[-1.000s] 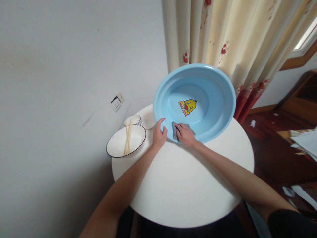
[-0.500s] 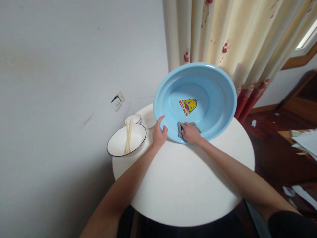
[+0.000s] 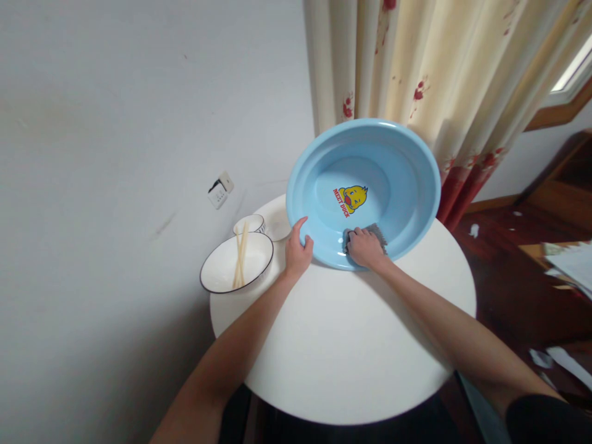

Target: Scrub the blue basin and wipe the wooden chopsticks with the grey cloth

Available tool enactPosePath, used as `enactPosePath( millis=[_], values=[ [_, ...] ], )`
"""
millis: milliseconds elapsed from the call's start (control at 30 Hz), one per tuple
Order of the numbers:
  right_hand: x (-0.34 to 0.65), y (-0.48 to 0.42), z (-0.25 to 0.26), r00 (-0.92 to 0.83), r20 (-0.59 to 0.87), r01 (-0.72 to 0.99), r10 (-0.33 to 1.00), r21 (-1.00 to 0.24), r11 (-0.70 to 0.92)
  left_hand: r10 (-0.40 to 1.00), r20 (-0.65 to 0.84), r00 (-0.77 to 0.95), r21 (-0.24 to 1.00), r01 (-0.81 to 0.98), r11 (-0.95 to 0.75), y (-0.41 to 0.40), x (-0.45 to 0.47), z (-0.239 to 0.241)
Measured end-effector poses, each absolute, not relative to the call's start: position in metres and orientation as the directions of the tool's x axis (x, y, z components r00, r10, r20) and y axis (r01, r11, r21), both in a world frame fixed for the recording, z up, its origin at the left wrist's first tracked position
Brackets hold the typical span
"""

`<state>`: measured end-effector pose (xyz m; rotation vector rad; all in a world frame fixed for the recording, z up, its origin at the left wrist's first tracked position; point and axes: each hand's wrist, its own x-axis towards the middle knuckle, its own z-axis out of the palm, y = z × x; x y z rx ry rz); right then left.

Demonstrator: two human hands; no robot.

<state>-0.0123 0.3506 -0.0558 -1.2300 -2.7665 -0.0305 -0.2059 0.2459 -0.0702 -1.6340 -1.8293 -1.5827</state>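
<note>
A large light-blue plastic basin [image 3: 407, 185] with a yellow duck print stands tilted on the round white table [image 3: 342, 351], its inside facing me. My left hand [image 3: 298, 250] grips the basin's lower left rim, thumb on the inner side and the other fingers partly hidden round the outside. In my right hand [image 3: 365, 246] is a grey cloth [image 3: 378, 236], pressed against the lower inner wall of the basin. Part of the cloth lies hidden under the palm.
Left of the basin are a white dark-rimmed bowl [image 3: 222, 265] with chopsticks [image 3: 241, 256] across it, a smaller bowl [image 3: 250, 223] and a white plate [image 3: 277, 225]. A wall with a socket [image 3: 217, 195] borders the left. Curtains [image 3: 393, 68] hang behind the basin.
My right hand and the cloth have slid a little to the right along the basin's lower inner wall. My left hand keeps its place on the rim.
</note>
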Motion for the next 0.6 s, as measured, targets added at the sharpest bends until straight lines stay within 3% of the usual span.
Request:
enactPosePath(
  millis=[167,400,600],
  values=[
    [-0.016,0.351,-0.059,-0.696,0.103,0.706,0.710,-0.084,0.704,0.576,0.741,-0.345,0.543,0.812,-0.213,0.247,-0.208,-0.073],
    [-0.026,0.340,-0.059,-0.780,0.197,0.520,0.594,-0.323,0.791,0.581,0.737,-0.346,0.555,0.799,-0.229,0.248,-0.209,-0.076],
    [-0.027,0.338,-0.060,-0.784,0.215,0.497,0.582,-0.346,0.796,0.587,0.725,-0.359,0.572,0.789,-0.224,0.248,-0.209,-0.076]
  ],
)
